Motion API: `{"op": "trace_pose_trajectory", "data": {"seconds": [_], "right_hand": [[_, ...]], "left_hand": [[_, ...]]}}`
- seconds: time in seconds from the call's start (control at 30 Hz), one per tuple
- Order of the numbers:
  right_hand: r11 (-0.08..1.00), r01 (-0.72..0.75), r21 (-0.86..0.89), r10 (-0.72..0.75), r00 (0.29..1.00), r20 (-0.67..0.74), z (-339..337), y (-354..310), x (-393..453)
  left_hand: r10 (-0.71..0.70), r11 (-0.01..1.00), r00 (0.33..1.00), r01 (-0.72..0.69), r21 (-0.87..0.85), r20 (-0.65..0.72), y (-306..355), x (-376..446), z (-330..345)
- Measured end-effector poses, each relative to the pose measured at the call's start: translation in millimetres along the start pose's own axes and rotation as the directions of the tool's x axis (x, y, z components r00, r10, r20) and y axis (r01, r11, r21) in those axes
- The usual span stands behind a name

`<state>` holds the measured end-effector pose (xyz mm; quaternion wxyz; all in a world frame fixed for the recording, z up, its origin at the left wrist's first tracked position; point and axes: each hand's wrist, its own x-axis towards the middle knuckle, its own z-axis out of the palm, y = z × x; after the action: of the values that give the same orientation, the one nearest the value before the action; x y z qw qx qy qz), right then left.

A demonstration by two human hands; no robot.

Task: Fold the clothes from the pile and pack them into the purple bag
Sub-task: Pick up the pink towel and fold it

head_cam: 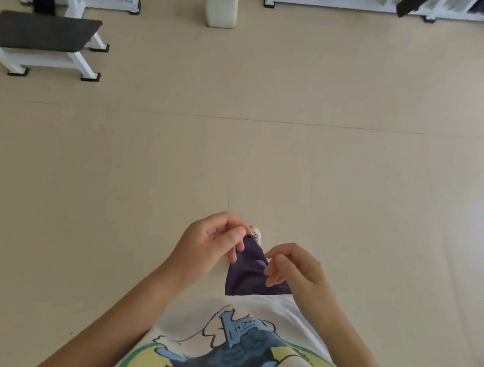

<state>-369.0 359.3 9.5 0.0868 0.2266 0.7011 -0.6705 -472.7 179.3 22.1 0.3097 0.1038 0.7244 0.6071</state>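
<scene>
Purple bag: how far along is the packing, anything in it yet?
Done: nothing that this view can confirm; no folded clothes and no pile show. In hand: the purple bag hangs in front of the person's white shirt, the left hand pinching its top corner, the right hand with fingers curled at its side edge; that grip is unclear. Left: folding and packing, as far as can be told.

Both hands low centre, just in front of the person's shirt (237,345). Left hand (211,244) pinches the top of the bag (251,273); right hand (294,268) just right of it, fingers touching its right edge. Bag hangs between them over the floor (296,159). Bench (39,32) far left. Padded block (220,2) far centre. Frame rails (370,3) far right.
</scene>
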Motion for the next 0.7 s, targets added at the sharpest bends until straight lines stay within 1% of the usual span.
{"op": "trace_pose_trajectory", "data": {"seconds": [0.1, 0.2, 0.27, 0.37, 0.47, 0.57, 0.63, 0.7], "right_hand": [[1.000, 0.005, 0.016, -0.006, 0.999, 0.050, -27.7, -39.4, 79.0], [0.999, 0.044, -0.009, -0.042, 0.991, 0.125, -51.2, -90.6, 156.5], [0.995, 0.077, -0.059, -0.068, 0.988, 0.142, -63.3, -119.9, 206.6], [0.992, 0.116, -0.041, -0.107, 0.980, 0.168, -78.6, -160.0, 281.0], [0.990, 0.139, 0.005, -0.138, 0.975, 0.174, -93.8, -191.5, 356.7], [0.990, 0.140, -0.011, -0.136, 0.974, 0.179, -110.7, -220.7, 437.4], [0.992, 0.125, -0.032, -0.119, 0.982, 0.147, -123.2, -243.7, 487.8], [0.995, 0.091, -0.032, -0.087, 0.991, 0.101, -140.0, -267.4, 531.1]], "left_hand": [[-0.063, 0.997, 0.997, 0.064, 0.035, -0.034, 23.0, 73.5, -7.7], [-0.080, 0.995, 0.997, 0.081, 0.050, -0.022, 50.9, 138.7, -20.9], [-0.085, 0.993, 0.995, 0.089, 0.073, -0.051, 64.4, 179.3, -31.6], [-0.105, 0.993, 0.988, 0.110, 0.038, -0.114, 79.1, 240.3, -47.3], [-0.145, 0.989, 0.979, 0.144, -0.014, -0.146, 87.4, 312.1, -64.9], [-0.155, 0.988, 0.973, 0.149, -0.048, -0.169, 99.5, 399.3, -81.8], [-0.148, 0.988, 0.975, 0.139, -0.070, -0.163, 116.4, 460.9, -96.2], [-0.122, 0.992, 0.984, 0.116, -0.050, -0.126, 140.3, 522.5, -109.9]]}}
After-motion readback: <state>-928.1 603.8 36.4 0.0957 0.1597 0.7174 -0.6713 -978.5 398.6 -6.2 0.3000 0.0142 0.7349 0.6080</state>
